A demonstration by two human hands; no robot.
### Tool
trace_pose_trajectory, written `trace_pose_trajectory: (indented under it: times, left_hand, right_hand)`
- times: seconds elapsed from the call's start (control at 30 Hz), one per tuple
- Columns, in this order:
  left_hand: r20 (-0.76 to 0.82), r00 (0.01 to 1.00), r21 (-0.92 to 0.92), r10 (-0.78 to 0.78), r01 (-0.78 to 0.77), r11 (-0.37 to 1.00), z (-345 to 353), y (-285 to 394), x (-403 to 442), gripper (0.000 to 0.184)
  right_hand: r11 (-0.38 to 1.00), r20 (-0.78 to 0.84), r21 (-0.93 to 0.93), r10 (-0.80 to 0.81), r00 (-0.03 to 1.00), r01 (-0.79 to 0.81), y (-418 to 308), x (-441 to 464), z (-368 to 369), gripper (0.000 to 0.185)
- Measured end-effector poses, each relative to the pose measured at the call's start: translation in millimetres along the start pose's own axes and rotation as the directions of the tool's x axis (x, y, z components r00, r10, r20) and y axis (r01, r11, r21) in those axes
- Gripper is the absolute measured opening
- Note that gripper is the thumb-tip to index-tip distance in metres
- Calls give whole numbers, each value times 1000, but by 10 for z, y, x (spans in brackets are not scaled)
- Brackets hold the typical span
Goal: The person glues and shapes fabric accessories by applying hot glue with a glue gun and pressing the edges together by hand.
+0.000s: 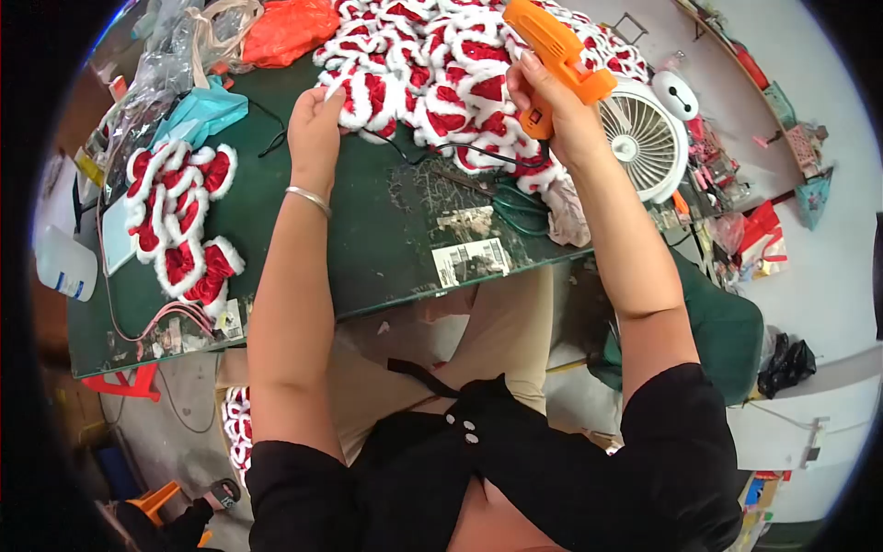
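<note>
The orange glue gun (552, 41) is held in the right hand (566, 115), over the right side of a large pile (451, 64) of red and white pieces; its hard plastic body is smooth and angular, with a blocky end toward the wrist and a small dark marking low on the handle. The right fingers are wrapped around this handle. A thin black cord (478, 145) runs in loose curves along the near edge of the pile. The left hand (315, 133), with a pale, rigid bangle (308, 197) at the wrist, has its fingers pinched on the edge of one red piece (375, 92) at the pile's left margin. This piece is of deep red cloth, velvety in appearance, bordered by thick, fluffy white trim. Its neighbours show the same two textures in rounded, looped outlines, overlapping closely. A smaller cluster (179, 235) of similar pieces lies well apart, toward the left end of the table (368, 239), whose flat, dark green surface is scuffed and flecked with debris. Near the front edge are scissors (520, 207) with dark green looped handles and a flat, rectangular barcode label (471, 261). To the right stands a round white fan (644, 138) with a ribbed grille; crumpled, glossy bags (290, 33) of thin plastic occupy the far left.
</note>
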State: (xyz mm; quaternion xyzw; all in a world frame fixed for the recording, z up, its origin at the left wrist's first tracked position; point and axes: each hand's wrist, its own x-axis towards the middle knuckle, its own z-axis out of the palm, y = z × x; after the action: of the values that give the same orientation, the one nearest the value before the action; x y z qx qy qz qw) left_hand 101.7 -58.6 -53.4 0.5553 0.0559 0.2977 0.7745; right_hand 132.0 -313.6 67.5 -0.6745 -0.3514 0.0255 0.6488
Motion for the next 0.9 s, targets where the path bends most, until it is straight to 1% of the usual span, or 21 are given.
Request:
trace_pose_trajectory:
  times: [0.03,0.1,0.17,0.23,0.27,0.3,0.37,0.43,0.5,0.57,0.63,0.67,0.7,0.77,0.8,0.83,0.9]
  left_hand:
    - [20,1000,-24,11,-11,1000,-4,-8,14,17]
    - [-3,1000,-22,4,-4,1000,21,-10,59,19]
    - [-49,999,20,3,-2,1000,3,0,54,18]
    - [-95,994,37,-50,54,998,-41,-49,94,19]
    - [-108,993,52,-50,56,997,-50,-67,108,20]
    - [-119,992,65,-46,54,996,-50,-83,123,21]
    - [-92,995,47,-42,46,998,-61,-87,124,23]
    - [-115,992,106,-51,63,992,-58,-59,118,23]
    - [-112,992,82,-63,72,994,-41,-19,97,24]
    - [-108,991,64,-84,91,994,-17,6,43,24]
    - [-76,991,-2,-106,106,994,1,30,23,23]
    - [-15,995,-62,-99,98,993,0,36,0,23]
    - [9,996,-65,-85,86,994,4,54,-21,22]
    - [86,991,-134,-99,110,985,8,134,-75,20]
    - [89,988,-167,-125,139,976,26,187,-96,18]
    - [93,984,-199,-150,166,966,52,244,-117,16]
    - [121,976,-198,-179,201,960,69,280,-113,15]
  right_hand:
    - [1000,1,-15,-1,1000,1,-86,-63,-6,21]
    - [997,40,-79,12,999,-8,-249,-201,-11,23]
    - [995,33,-86,47,998,-44,-335,-355,-19,23]
    - [984,-16,-124,124,992,-125,-402,-493,18,25]
    - [980,37,-167,116,993,-108,-416,-532,-10,26]
    - [977,55,-190,105,993,-93,-416,-561,-17,26]
    - [968,33,-228,118,992,-107,-446,-640,28,27]
    - [956,31,-256,156,987,-143,-468,-684,74,27]
    - [953,63,-270,162,985,-140,-391,-680,45,27]
    - [953,70,-261,179,981,-155,-364,-683,93,28]
    - [965,70,-224,156,985,-137,-296,-644,140,28]
    - [960,69,-203,212,975,-194,-247,-621,130,27]
    - [961,52,-212,194,980,-179,-214,-600,171,27]
    - [971,68,-193,158,985,-143,-74,-533,227,26]
    - [967,56,-206,164,985,-150,4,-505,218,25]
    - [960,93,-256,142,986,-114,142,-425,164,21]
    - [996,45,-82,47,998,-44,226,-314,320,18]
